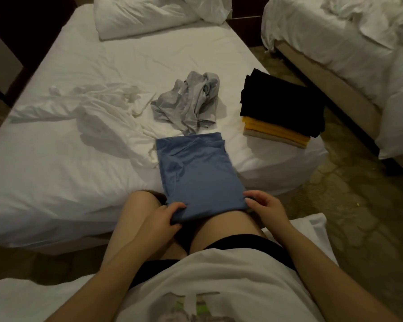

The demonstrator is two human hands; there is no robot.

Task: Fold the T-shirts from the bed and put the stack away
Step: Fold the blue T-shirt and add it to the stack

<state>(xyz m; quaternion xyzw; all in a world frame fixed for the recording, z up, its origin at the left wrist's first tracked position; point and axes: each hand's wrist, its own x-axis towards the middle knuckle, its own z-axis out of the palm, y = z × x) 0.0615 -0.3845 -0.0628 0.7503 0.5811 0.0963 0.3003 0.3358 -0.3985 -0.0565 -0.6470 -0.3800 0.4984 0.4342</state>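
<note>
Folding partly done: three shirts stacked, one in hand, the stack not yet put away.

The bed (98, 66) carries everything. On its left side sprawls a crumpled white cloth (96, 112), and whether it is a T-shirt or loose bedding cannot be told. The blue T-shirt (196, 168) lies folded into a narrow panel, its far end on the bed's near edge and its near end over the person's knees, so it seems to need one more fold. At the bed's right corner sits the folded stack (282, 112), black over yellow over beige. Between the stack and the white cloth lies the grey T-shirt (191, 105), bunched and unfolded. The left hand (165, 217) has its fingers curled round the blue shirt's near left corner. The right hand (263, 205) pinches the near right corner.
</note>
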